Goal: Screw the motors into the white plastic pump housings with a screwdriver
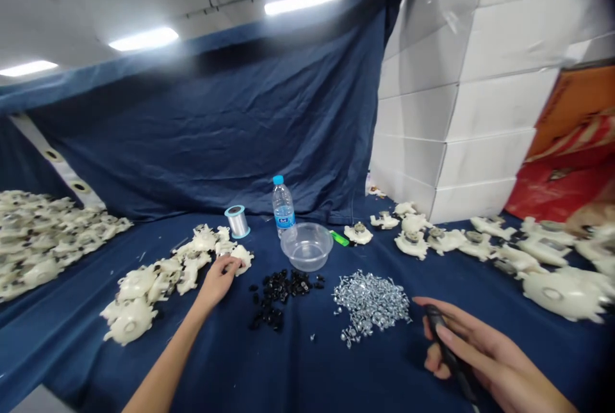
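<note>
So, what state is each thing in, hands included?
Left hand: touching a pale part, grip unclear.
Right hand: closed around a dark-handled tool.
Other pale parts: lying in clusters.
Bottle: upright, capped.
Bowl: right way up, open-topped.
Spool: standing on end, wound.
Screws: loose, mostly piled together.
Black pieces: loose, scattered heap.
White boxes: stacked.
Blue curtain: hanging, creased.
Ceiling lights: on.

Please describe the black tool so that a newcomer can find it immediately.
From the tall stack of white boxes, look down to the right hand. The black tool lies in its grip: long and slim, unlike the small, loose black parts heaped farther left.
</note>
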The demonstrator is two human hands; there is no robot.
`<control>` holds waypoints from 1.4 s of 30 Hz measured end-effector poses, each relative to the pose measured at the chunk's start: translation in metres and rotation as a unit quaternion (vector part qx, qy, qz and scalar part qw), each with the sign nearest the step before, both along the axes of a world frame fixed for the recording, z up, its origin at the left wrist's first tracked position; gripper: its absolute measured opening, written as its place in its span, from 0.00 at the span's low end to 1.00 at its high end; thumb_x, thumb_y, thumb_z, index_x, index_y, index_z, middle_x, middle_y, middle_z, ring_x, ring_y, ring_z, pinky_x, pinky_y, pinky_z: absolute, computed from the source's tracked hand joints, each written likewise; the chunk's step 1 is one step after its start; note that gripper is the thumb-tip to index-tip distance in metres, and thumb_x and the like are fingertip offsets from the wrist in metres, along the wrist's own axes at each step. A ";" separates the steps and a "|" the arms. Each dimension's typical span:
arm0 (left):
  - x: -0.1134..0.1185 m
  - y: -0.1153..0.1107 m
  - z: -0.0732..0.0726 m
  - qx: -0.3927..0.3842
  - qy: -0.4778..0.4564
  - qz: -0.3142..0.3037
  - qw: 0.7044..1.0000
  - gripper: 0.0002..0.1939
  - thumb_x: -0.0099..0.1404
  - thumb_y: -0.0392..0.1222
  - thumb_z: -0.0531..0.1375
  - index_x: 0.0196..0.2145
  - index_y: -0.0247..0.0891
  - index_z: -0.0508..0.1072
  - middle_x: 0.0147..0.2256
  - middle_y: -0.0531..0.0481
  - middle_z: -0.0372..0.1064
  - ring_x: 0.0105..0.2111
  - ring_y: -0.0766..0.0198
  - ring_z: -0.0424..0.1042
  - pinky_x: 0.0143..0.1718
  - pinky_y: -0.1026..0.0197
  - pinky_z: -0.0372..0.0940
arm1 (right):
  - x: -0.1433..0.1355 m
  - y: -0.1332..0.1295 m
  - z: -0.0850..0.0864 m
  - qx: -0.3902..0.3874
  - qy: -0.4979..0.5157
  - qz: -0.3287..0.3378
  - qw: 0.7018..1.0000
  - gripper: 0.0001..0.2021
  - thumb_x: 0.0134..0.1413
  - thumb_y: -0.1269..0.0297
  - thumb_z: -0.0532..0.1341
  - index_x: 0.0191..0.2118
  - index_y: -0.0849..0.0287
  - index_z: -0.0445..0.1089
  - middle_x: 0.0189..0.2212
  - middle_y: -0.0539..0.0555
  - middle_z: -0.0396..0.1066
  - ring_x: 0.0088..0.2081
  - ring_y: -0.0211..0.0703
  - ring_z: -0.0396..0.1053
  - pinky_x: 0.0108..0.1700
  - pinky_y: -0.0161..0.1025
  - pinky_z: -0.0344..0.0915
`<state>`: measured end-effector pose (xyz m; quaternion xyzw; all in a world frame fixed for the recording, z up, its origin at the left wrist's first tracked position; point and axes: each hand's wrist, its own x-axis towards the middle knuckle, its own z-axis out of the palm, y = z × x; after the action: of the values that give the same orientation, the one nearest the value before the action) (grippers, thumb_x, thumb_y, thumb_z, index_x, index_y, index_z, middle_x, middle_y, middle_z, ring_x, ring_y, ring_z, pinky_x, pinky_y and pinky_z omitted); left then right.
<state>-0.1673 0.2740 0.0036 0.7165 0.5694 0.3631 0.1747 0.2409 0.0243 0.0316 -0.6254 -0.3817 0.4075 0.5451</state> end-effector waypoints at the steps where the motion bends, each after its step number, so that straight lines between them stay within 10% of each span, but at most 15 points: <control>1: 0.003 0.003 -0.003 -0.004 -0.001 -0.013 1.000 0.16 0.72 0.46 0.62 0.54 0.37 0.72 0.53 0.43 0.71 0.49 0.54 0.74 0.49 0.46 0.72 | 0.002 -0.001 0.002 -0.006 0.025 0.032 0.999 0.40 0.43 0.38 0.70 0.57 0.61 0.70 0.32 0.58 0.75 0.28 0.48 0.75 0.32 0.41 0.74; 10: 0.001 0.004 -0.024 0.005 0.040 -0.041 0.998 0.15 0.71 0.45 0.63 0.52 0.37 0.72 0.53 0.44 0.71 0.50 0.53 0.74 0.49 0.46 0.72 | 0.002 -0.008 0.009 -0.006 0.083 0.049 0.995 0.30 0.56 0.49 0.68 0.60 0.59 0.66 0.34 0.53 0.73 0.30 0.44 0.75 0.35 0.38 0.72; 17: 0.016 -0.018 -0.011 0.175 0.101 -0.082 0.976 0.13 0.70 0.45 0.63 0.49 0.38 0.74 0.56 0.43 0.69 0.56 0.49 0.69 0.58 0.39 0.65 | 0.003 -0.009 0.007 -0.002 0.079 0.066 0.995 0.30 0.58 0.47 0.67 0.60 0.60 0.66 0.33 0.53 0.73 0.30 0.43 0.74 0.36 0.39 0.70; 24: 0.084 -0.114 0.031 0.338 0.120 -0.262 0.896 0.11 0.72 0.37 0.58 0.45 0.48 0.79 0.57 0.46 0.67 0.63 0.46 0.60 0.56 0.43 0.71 | -0.003 -0.009 0.008 0.035 0.104 0.083 0.990 0.27 0.62 0.49 0.63 0.63 0.49 0.61 0.38 0.51 0.68 0.29 0.40 0.73 0.29 0.37 0.69; 29: 0.152 -0.183 0.017 0.406 0.120 -0.387 0.819 0.09 0.71 0.33 0.58 0.37 0.39 0.78 0.50 0.46 0.73 0.60 0.48 0.67 0.54 0.51 0.75 | -0.009 -0.015 0.015 0.030 0.038 0.135 0.990 0.17 0.66 0.51 0.58 0.47 0.60 0.75 0.31 0.51 0.66 0.19 0.28 0.53 0.20 0.30 0.48; 32: 0.173 -0.205 0.001 0.411 0.119 -0.420 0.800 0.03 0.68 0.34 0.62 0.37 0.35 0.78 0.48 0.45 0.76 0.57 0.45 0.72 0.51 0.50 0.78 | -0.011 -0.019 0.014 0.043 -0.034 0.172 0.984 0.15 0.58 0.54 0.67 0.46 0.59 0.78 0.34 0.51 0.64 0.25 0.31 0.56 0.24 0.31 0.51; 37: 0.162 -0.218 -0.002 0.354 0.110 -0.462 0.806 0.09 0.72 0.42 0.60 0.35 0.39 0.77 0.55 0.39 0.72 0.60 0.46 0.69 0.53 0.52 0.76 | -0.024 -0.024 0.008 0.057 -0.124 0.231 0.963 0.22 0.42 0.60 0.77 0.47 0.54 0.80 0.38 0.50 0.62 0.28 0.31 0.56 0.28 0.31 0.56; 42: 0.125 -0.215 0.005 0.182 -0.009 -0.399 0.899 0.09 0.72 0.40 0.60 0.45 0.46 0.80 0.47 0.44 0.76 0.46 0.57 0.78 0.46 0.62 0.77 | -0.032 -0.028 0.006 0.055 -0.165 0.291 0.941 0.20 0.46 0.55 0.75 0.46 0.56 0.80 0.38 0.52 0.65 0.31 0.35 0.61 0.27 0.31 0.58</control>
<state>-0.0426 0.0586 0.0089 0.8997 0.1586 0.3666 0.1763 0.2093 -0.0041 0.0376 -0.5143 -0.6538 0.4175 0.3658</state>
